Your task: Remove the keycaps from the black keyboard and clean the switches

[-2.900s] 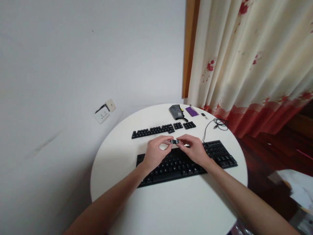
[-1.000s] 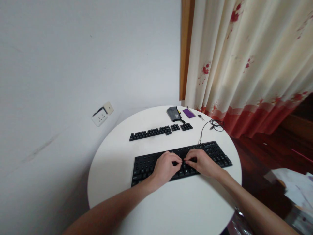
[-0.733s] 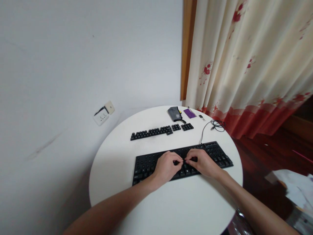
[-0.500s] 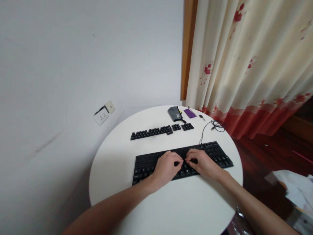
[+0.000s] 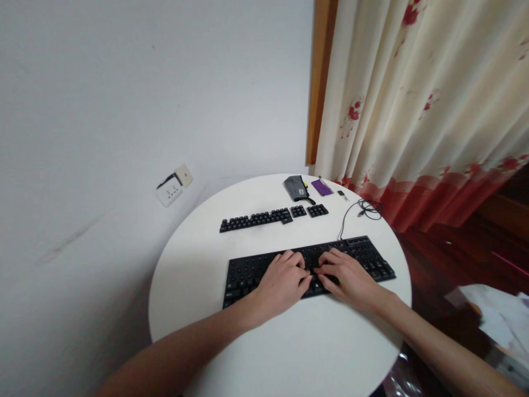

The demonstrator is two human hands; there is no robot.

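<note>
A black keyboard (image 5: 243,274) lies on the white round table, with part of its key area bare of keycaps. Over its middle, my left hand (image 5: 286,278) is closed, thumb and index finger pressed close together near the keys. My right hand (image 5: 346,278) faces it from the other side, its thumb and forefinger also brought together, the other fingers curled on the keyboard. Whatever lies between the fingertips is too small to make out. Behind the keyboard, loose black keycaps (image 5: 256,219) stand in rows, with two smaller groups, keycaps (image 5: 298,211) and keycaps (image 5: 318,210), to their right.
At the back of the round table (image 5: 185,259) lie a grey pouch (image 5: 295,188), a purple cloth-like piece (image 5: 321,187) and a small black-and-silver item (image 5: 343,195). The coiled keyboard cable (image 5: 370,208) rests at the right edge. A wall socket (image 5: 169,191) and curtain (image 5: 384,110) surround the table.
Both hands stay over the middle of the keyboard. Their fingers have lowered from raised, rounded pinches to lie flatter against it. The view has shifted slightly.
</note>
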